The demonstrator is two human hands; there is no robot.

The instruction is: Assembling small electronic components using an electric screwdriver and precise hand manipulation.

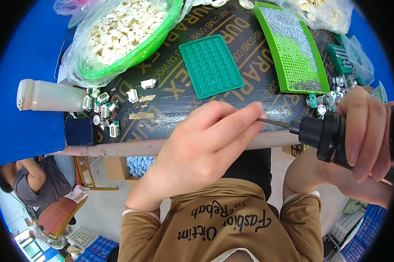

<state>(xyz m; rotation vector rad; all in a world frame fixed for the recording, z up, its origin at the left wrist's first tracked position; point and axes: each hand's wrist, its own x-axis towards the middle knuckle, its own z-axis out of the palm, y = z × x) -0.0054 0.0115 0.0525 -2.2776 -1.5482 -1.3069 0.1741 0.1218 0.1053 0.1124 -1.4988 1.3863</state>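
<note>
Black el. screwdriver (326, 135) is gripped in R hand (365, 135), near surface (166, 105) edge; L hand (201, 146) is closed at bit (275, 123) tip, cannot tell w/ what inside. Green tray (211, 66) lies beyond.

Blue panels (13, 135) are flanking the dark table (254, 74) on the left and right, and a pale grey floor (101, 205) is stretching beneath it. A red-padded chair (59, 215) is standing at the left, while a window (32, 250) is glowing brightly in the lower left corner.
</note>
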